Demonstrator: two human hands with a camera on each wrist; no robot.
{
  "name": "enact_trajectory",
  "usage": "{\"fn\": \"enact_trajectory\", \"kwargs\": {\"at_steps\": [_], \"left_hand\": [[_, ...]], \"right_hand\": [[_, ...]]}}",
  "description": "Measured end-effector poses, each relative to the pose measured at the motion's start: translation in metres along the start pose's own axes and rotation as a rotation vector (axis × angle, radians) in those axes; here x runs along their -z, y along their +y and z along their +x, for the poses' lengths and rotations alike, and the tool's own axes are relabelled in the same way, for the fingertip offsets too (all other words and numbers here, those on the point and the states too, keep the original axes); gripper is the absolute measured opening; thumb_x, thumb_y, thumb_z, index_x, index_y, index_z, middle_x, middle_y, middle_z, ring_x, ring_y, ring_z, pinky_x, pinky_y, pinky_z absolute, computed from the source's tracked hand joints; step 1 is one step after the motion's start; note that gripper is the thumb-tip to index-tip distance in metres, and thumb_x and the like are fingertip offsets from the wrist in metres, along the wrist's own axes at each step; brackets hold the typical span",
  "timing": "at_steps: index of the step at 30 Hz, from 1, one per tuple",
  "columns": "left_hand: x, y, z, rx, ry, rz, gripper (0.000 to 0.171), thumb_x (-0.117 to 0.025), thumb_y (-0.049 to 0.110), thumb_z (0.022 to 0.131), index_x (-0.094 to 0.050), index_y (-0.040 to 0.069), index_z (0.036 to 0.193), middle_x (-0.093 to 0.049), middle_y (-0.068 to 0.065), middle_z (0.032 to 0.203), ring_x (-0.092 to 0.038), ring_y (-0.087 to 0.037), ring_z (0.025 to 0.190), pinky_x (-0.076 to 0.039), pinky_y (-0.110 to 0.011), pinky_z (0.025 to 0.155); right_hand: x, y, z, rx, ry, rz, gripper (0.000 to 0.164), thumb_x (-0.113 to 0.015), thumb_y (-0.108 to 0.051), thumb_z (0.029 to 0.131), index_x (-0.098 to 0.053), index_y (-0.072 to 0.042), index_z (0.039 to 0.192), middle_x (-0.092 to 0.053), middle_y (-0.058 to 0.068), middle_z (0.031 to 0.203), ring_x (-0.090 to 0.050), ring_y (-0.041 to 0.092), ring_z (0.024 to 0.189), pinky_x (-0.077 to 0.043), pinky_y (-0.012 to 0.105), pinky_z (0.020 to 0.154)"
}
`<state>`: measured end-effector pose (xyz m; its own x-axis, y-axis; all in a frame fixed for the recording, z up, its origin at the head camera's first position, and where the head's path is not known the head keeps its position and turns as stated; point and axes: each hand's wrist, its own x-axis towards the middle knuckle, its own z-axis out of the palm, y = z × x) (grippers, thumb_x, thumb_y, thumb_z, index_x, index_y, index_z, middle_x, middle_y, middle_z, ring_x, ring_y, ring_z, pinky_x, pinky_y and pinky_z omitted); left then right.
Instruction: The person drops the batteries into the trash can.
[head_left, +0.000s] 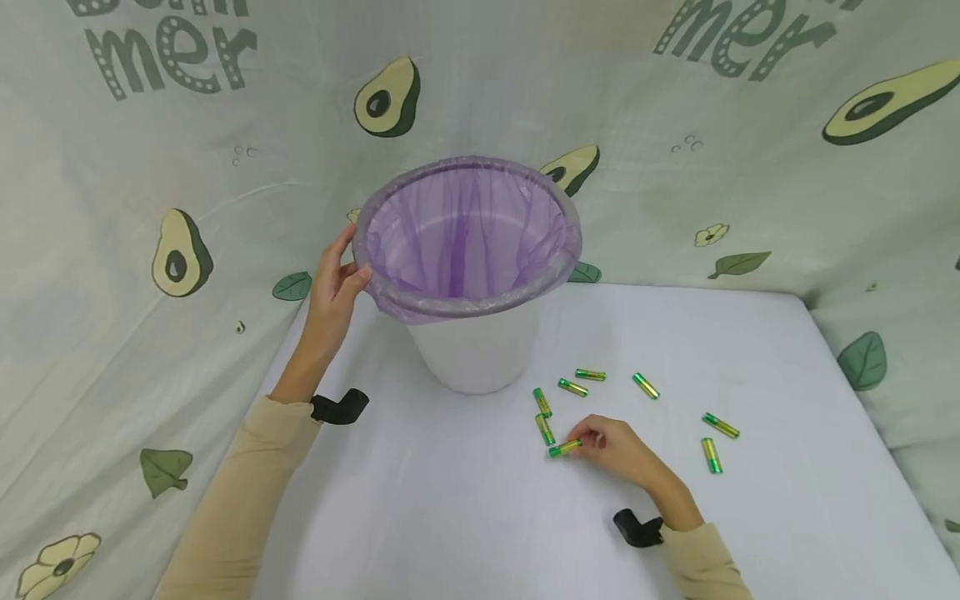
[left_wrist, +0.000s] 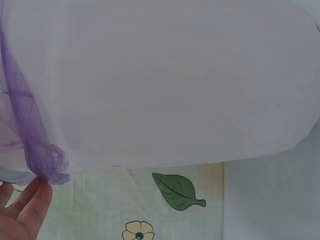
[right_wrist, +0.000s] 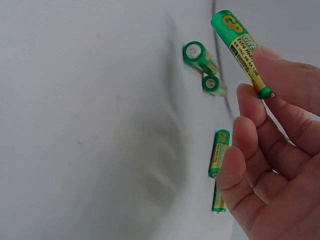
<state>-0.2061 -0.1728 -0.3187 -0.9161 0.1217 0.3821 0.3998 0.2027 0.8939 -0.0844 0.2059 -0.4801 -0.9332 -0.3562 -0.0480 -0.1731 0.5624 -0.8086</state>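
Note:
A white trash bin (head_left: 472, 354) lined with a translucent purple bag (head_left: 465, 225) stands on the table, under a grey rim ring. My left hand (head_left: 330, 300) holds the bin's left side at the rim, thumb in front and fingers farther back; its fingertips meet the gathered bag edge (left_wrist: 45, 155) in the left wrist view. Between thumb and fingers, my right hand (head_left: 611, 450) pinches a green and gold AA battery (head_left: 565, 448), its printed label showing in the right wrist view (right_wrist: 240, 50). Beside that hand lie two batteries end to end, the nearer one (head_left: 545, 429) almost at the held one.
More batteries lie behind the right hand, including one (head_left: 591, 375) near the bin and another (head_left: 646, 385) farther right. Two others, one (head_left: 721, 425) behind the other (head_left: 712, 456), lie toward the right. An avocado-print cloth (head_left: 465, 92) hangs around the white table (head_left: 420, 500).

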Motion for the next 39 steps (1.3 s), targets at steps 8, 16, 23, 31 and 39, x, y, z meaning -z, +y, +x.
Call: {"fn": "enact_trajectory", "kwargs": {"at_steps": [8, 16, 23, 31, 39], "left_hand": [[0.000, -0.002, -0.002, -0.009, 0.006, -0.002, 0.058, -0.045, 0.018, 0.093, -0.026, 0.016, 0.148, -0.024, -0.003, 0.151, -0.047, -0.011, 0.108, -0.042, -0.012, 0.088], [0.000, 0.000, -0.002, -0.012, 0.000, -0.006, 0.058, -0.044, 0.017, 0.093, -0.025, 0.016, 0.148, -0.023, -0.003, 0.151, -0.047, -0.010, 0.109, -0.042, -0.012, 0.088], [0.000, 0.001, -0.004, -0.015, 0.006, -0.009, 0.058, -0.044, 0.014, 0.093, -0.025, 0.013, 0.148, -0.024, -0.005, 0.151, -0.048, -0.008, 0.107, -0.042, -0.012, 0.088], [0.000, -0.001, -0.003, -0.012, 0.007, 0.009, 0.058, -0.046, 0.017, 0.093, -0.025, 0.014, 0.148, -0.025, -0.004, 0.151, -0.047, -0.010, 0.108, -0.042, -0.012, 0.088], [-0.001, 0.000, -0.003, -0.014, 0.015, 0.012, 0.058, -0.046, 0.016, 0.093, -0.027, 0.014, 0.147, -0.026, -0.004, 0.150, -0.048, -0.009, 0.107, -0.042, -0.013, 0.088]], "right_hand": [[0.016, -0.012, 0.000, -0.004, 0.013, -0.010, 0.012, -0.069, -0.014, 0.082, -0.065, -0.009, 0.092, -0.058, -0.004, 0.078, -0.048, 0.005, 0.073, -0.044, 0.021, 0.065], [0.039, -0.032, 0.003, 0.041, 0.051, -0.037, 0.016, -0.066, -0.017, 0.085, -0.066, -0.009, 0.098, -0.061, -0.005, 0.083, -0.049, 0.005, 0.075, -0.044, 0.020, 0.065], [0.061, -0.050, 0.005, 0.124, 0.079, -0.088, 0.015, -0.063, -0.014, 0.087, -0.064, -0.008, 0.101, -0.060, -0.005, 0.084, -0.049, 0.005, 0.077, -0.044, 0.021, 0.066], [0.091, -0.071, 0.012, 0.192, 0.135, -0.154, 0.016, -0.062, -0.011, 0.087, -0.065, -0.011, 0.103, -0.061, -0.006, 0.087, -0.050, 0.005, 0.078, -0.045, 0.021, 0.067], [0.121, -0.104, 0.021, 0.310, 0.176, -0.217, 0.016, -0.063, -0.008, 0.086, -0.065, -0.013, 0.101, -0.061, -0.005, 0.086, -0.050, 0.003, 0.077, -0.044, 0.017, 0.068]]}}
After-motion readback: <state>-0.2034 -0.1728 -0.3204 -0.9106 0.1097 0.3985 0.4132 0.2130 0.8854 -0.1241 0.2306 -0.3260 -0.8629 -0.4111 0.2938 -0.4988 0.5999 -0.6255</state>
